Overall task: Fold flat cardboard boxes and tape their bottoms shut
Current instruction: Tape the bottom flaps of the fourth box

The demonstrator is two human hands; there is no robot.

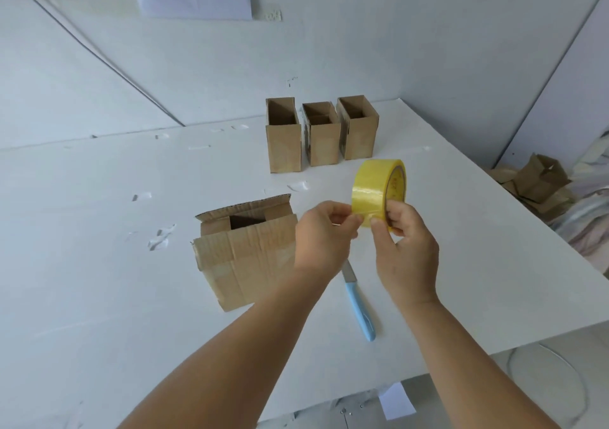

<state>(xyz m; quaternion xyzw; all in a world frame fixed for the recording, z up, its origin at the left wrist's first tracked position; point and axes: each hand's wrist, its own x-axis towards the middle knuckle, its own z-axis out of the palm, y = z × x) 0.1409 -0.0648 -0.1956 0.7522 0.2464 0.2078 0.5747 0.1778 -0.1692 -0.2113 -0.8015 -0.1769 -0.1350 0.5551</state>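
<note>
A yellow tape roll (375, 188) is held up above the white table (99, 263). My right hand (403, 240) grips the roll's lower edge, fingers through its core. My left hand (321, 234) pinches the tape's surface at the roll's lower left side. Just left of my hands, a folded cardboard box (245, 254) stands on the table with its flaps partly closed and a dark gap showing on top. Three open cardboard boxes (321, 135) stand upright in a row at the back.
A knife with a light blue handle (361, 310) lies on the table below my hands, near the right edge. A heap of flat cardboard (537, 184) lies on the floor at the right. Bits of tape stick to the table.
</note>
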